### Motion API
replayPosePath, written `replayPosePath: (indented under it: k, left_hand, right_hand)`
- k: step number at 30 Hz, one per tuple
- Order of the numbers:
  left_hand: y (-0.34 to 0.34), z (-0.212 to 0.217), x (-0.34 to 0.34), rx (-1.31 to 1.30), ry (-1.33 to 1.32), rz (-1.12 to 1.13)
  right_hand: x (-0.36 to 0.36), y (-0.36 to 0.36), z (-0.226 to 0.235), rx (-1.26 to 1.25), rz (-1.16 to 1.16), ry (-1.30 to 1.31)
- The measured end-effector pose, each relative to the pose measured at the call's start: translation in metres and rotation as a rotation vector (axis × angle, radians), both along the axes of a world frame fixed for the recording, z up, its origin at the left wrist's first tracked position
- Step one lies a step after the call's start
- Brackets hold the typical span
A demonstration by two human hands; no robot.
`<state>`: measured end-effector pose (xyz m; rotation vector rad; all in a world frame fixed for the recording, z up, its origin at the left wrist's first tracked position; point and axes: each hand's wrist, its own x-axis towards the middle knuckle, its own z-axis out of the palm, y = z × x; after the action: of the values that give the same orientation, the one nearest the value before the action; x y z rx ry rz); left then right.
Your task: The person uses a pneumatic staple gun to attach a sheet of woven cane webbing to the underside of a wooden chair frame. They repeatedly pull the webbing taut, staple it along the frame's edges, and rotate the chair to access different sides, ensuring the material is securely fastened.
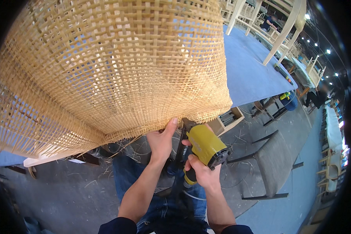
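Observation:
A large sheet of woven cane webbing fills the upper left and hangs over a pale wooden frame. My left hand presses against the lower edge of the webbing, thumb up on the weave. My right hand grips a yellow pneumatic staple gun, whose black nose points up at the webbing's lower edge right beside my left thumb. Both forearms come up from the lower edge over my blue jeans.
A blue-topped workbench lies behind the webbing, with pale chair frames standing on it. A grey upholstered chair stands on the floor at the right. Cane scraps litter the grey floor. A person stands far back at the top right.

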<state>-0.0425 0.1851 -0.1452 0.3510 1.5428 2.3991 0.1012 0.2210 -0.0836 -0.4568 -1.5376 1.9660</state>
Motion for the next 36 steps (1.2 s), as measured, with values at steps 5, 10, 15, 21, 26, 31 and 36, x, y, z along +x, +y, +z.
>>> replayPosePath:
  k: [5,10,15,21,26,31,36]
  left_hand:
    - [0.001,0.000,0.002,-0.002,-0.010,0.005]
    - [-0.002,0.011,-0.002,0.078,-0.005,-0.048]
    - [-0.006,0.012,-0.003,0.062,-0.044,-0.059]
    - [-0.001,0.008,-0.002,0.062,-0.038,-0.020]
    - [-0.023,0.014,-0.002,0.173,-0.136,-0.058]
    - [-0.044,0.014,-0.006,0.235,-0.087,0.068]
    - [-0.043,0.003,-0.013,0.167,-0.023,0.084]
  right_hand:
    - [-0.003,0.004,-0.007,0.065,0.025,-0.081]
    - [-0.004,-0.002,0.000,0.059,0.003,0.003]
    - [-0.005,-0.012,0.004,0.049,-0.011,0.015]
    - [-0.009,-0.006,-0.003,0.055,0.032,-0.053]
    - [-0.006,-0.009,0.000,0.025,0.032,-0.025]
    - [-0.008,-0.023,0.002,0.064,-0.021,0.042]
    - [-0.010,-0.023,0.002,0.028,0.014,0.034]
